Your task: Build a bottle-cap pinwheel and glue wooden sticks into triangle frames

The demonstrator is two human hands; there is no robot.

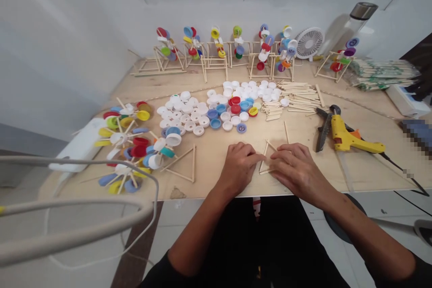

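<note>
A small triangle of thin wooden sticks (264, 157) lies on the table in front of me, its right part covered by fingers. My left hand (238, 166) is at its left side, fingers curled and the index finger reaching onto the sticks. From the right, my right hand (297, 168) holds the triangle, its fingers bent together over the joined ends. Just beyond that hand, a loose stick (286, 132) points away from me. Another stick triangle (193, 164) lies to the left of my hands.
White bottle caps (189, 112) and coloured caps (235, 109) spread across the middle. Cut sticks (299, 96) are piled behind. A yellow glue gun (342, 135) stands at the right. Cap wheels (123, 139) lie left; stick frames with wheels (216, 60), a fan (309, 42) and a bottle (351, 27) line the back.
</note>
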